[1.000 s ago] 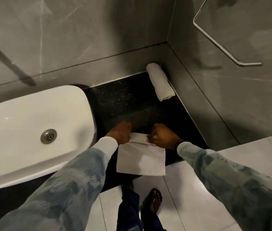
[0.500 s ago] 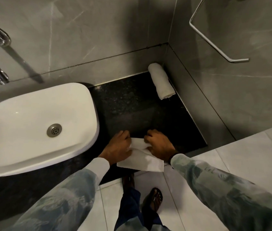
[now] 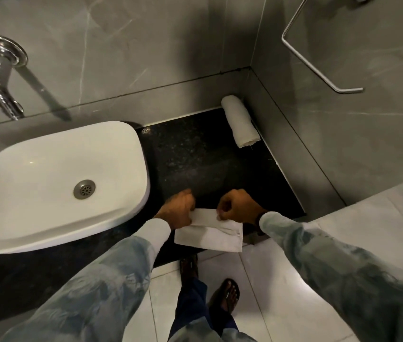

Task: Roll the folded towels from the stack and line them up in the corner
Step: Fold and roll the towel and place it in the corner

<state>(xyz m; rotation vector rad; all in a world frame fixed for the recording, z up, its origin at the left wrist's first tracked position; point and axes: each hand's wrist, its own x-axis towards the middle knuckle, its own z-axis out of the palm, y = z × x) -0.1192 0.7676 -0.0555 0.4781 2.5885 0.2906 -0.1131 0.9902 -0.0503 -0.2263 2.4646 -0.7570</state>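
Pinching towel (image 3: 210, 234) far edge btwn both hands, L (image 3: 179, 212), R (image 3: 238, 206)

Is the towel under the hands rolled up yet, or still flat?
Partly rolled. Both hands, left and right, pinch the towel's curled far edge; its near part still lies flat at the counter edge.

Sleeves (image 3: 91, 292): long, mottled grey-blue print, pale plain cuffs. Trousers (image 3: 191, 307): dark blue. Sandals (image 3: 225, 296): dark, open-toed. Right wrist: dark band (image 3: 257, 219).
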